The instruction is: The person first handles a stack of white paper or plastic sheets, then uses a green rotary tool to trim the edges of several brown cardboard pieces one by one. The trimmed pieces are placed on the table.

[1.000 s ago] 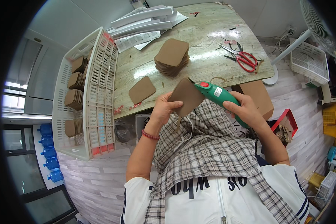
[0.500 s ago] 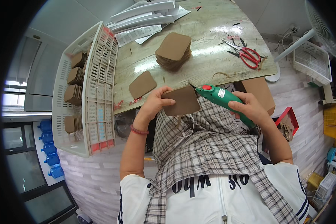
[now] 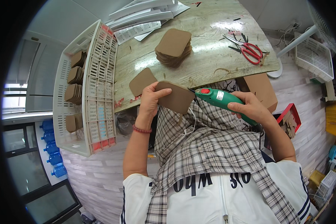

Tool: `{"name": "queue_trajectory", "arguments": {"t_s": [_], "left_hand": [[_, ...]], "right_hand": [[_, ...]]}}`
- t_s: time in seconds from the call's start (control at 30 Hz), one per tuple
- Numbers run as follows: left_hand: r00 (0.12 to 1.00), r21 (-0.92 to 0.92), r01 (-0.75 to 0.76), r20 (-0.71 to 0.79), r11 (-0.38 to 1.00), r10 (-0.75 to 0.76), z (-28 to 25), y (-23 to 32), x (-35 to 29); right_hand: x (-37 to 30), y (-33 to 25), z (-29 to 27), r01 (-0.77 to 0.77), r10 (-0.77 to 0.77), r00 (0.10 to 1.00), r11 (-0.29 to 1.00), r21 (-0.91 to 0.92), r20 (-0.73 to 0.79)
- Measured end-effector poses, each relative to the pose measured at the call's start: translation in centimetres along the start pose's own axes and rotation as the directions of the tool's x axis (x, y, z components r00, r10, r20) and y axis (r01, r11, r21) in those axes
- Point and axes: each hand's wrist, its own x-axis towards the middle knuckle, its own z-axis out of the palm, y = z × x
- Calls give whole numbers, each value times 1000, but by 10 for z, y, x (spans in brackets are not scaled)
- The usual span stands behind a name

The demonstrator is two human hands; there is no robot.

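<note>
A brown rounded-corner pad is pinched at its left corner by my left hand, thumb on top. My right hand wraps around a green handheld electric cutter with a red button. The cutter's dark tip meets or nearly meets the pad's right edge; I cannot tell whether it touches. Just beyond my left hand, another brown pad lies flat at the table's near edge. Farther back stands a stack of similar brown pads.
Red-handled scissors lie on the wooden table among dark scraps. At left, a white plastic crate holds brown pads. Papers cover the far left corner. A red-rimmed box and a cardboard box stand at right.
The held pad has turned clockwise, its right side dipping, and my left hand has tilted with it. The cutter has shifted slightly and stays by the pad's right edge.
</note>
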Motion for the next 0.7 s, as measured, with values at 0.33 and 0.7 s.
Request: {"name": "queue_trajectory", "arguments": {"t_s": [0.33,0.7], "left_hand": [[994,58,80,66,995,-83,15,-4,0],[955,196,143,229,970,-187,19,3,0]], "right_hand": [[4,0,8,0,-1,1000,999,-35,-8],[19,-15,20,15,-14,999,999,-38,41]]}}
